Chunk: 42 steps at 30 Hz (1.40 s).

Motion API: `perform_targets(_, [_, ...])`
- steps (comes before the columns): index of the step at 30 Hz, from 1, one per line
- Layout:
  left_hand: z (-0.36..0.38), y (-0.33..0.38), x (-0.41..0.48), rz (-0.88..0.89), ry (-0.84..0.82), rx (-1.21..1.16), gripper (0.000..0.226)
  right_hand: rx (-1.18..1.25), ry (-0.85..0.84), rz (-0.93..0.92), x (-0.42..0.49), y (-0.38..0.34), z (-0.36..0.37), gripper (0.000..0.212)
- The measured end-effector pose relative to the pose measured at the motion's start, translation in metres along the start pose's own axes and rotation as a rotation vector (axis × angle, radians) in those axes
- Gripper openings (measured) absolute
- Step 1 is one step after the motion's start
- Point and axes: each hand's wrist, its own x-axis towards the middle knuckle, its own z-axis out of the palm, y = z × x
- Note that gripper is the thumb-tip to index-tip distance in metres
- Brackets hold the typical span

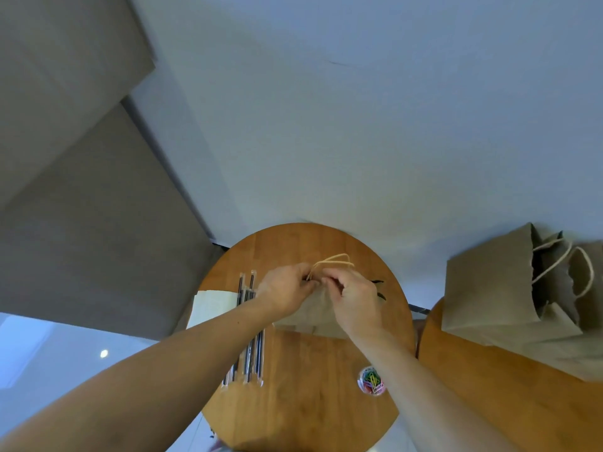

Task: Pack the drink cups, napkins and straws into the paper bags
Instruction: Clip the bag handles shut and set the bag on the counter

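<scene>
Filling most of the view, a plain pale wall [359,125] is seen behind everything, with flat grey panels [65,158] to its left. Below the wall a round wooden bench [310,402] is set at the centre, and a second wooden bench [489,402] is placed just beside it on the right. On that second bench, upright brown paper bags with open mouths [489,288] are stood close together, their twine loops hanging loose. On the round bench a single brown paper bag [313,316] is held at its top edge between both hands. The left hand [287,288] is curled, and its grip is closed on the top edge of the single brown paper bag; the right hand [355,301] is curled likewise, and its grip is pinched on the same edge, so that the two sets of fingertips are brought almost together. A flat stack of pale paper napkins [212,305] is laid at the left rim of the round bench. Beside it, dark straws in clear wrappers [253,353] are laid side by side and are crossed by the left forearm. A small clear tub of coloured paper clips [372,380] is set near the right forearm. Pale twine handles [332,261] are raised just beyond the fingers. Two small dark items [378,282] are seen just past the right hand, too small to be told.
</scene>
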Motion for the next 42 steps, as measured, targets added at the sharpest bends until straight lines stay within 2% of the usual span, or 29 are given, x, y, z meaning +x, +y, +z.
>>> perform_targets(9, [-0.006,0.007,0.003,0.009,-0.063,-0.020,0.019,-0.097,-0.090,0.059,0.017,0.006,0.003,0.012])
perform_targets(17, [-0.011,0.007,0.006,0.049,-0.089,-0.023,0.016,-0.294,-0.202,-0.232,0.021,0.017,-0.008,0.016])
perform_targets(22, [-0.012,0.008,0.008,0.037,-0.092,-0.032,0.019,-0.298,-0.281,-0.265,0.023,0.019,-0.014,0.023])
perform_targets(29, [-0.010,0.008,0.009,0.028,-0.096,0.008,0.022,-0.268,-0.256,-0.092,0.024,0.014,-0.013,0.021])
perform_targets(37, [-0.012,0.010,0.007,0.038,-0.080,0.071,0.024,-0.290,-0.167,-0.117,0.022,0.011,-0.013,0.010])
perform_targets(42, [-0.013,0.011,0.004,0.039,-0.078,0.077,0.025,-0.302,-0.185,-0.178,0.022,0.012,-0.014,0.007])
